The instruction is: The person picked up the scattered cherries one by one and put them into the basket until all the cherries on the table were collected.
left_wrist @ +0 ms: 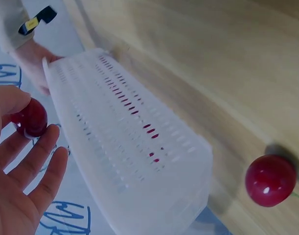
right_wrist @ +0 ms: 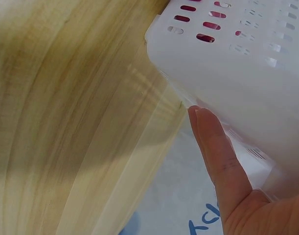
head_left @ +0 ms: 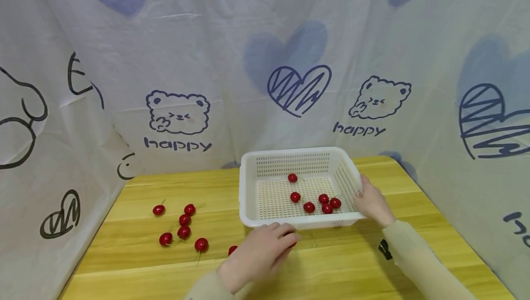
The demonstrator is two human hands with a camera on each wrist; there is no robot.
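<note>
Pinches a cherry (left_wrist: 33,118) in the left hand (head_left: 265,251), beside the near wall of a white basket (head_left: 247,194); grips the basket's right side with the right hand (head_left: 374,203).
Best to pinch lightly enough to spare the skin, to lift clear of the rim, and to hold the side only firmly enough to stop sliding; worth minding the loose cherries (head_left: 184,232) on the wooden table (head_left: 343,263), left of the basket, easily set rolling by a low wrist. With more cherries (head_left: 308,207) inside, probably wise to avoid jolting. To read on the backdrop sheet (head_left: 232,51): "happy", twice, beneath bear drawings (head_left: 179,117). Too small to make out: any print on the black-and-yellow tag (left_wrist: 36,21) at the right sleeve (head_left: 418,254). On the basket, no brand in sight.
</note>
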